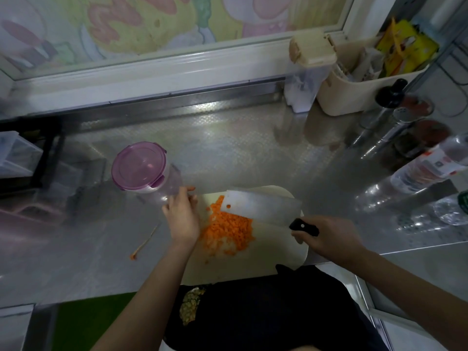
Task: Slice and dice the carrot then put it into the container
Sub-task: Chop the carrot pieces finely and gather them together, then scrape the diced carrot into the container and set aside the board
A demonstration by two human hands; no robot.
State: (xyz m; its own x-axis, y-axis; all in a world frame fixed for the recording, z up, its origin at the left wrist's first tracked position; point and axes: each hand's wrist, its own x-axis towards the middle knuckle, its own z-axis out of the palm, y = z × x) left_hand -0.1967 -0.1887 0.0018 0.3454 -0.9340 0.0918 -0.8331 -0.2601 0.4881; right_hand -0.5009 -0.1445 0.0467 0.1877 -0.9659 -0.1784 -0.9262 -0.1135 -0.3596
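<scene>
On the pale cutting board [253, 264] at the near edge of the worktop [228, 148], my head camera shows the cutting apparently done. The diced carrot [228, 231] lies in one loose heap of small orange cubes, with no whole piece in sight. I judge only the transfer is left: the container [172, 183] sits just off the board's far left corner, its purple lid [139, 167] on and nothing orange behind its clear plastic wall. The right grip [329, 236] wraps the black handle of the cleaver [263, 207]; its broad, flat, dull-grey blade lies along the heap's far side. The left grip [183, 219] is unclenched, fingers straight, reaching to the container's base; I cannot confirm contact. The worktop is glossy embossed steel, and a thin carrot scrap [145, 245] lies on it
</scene>
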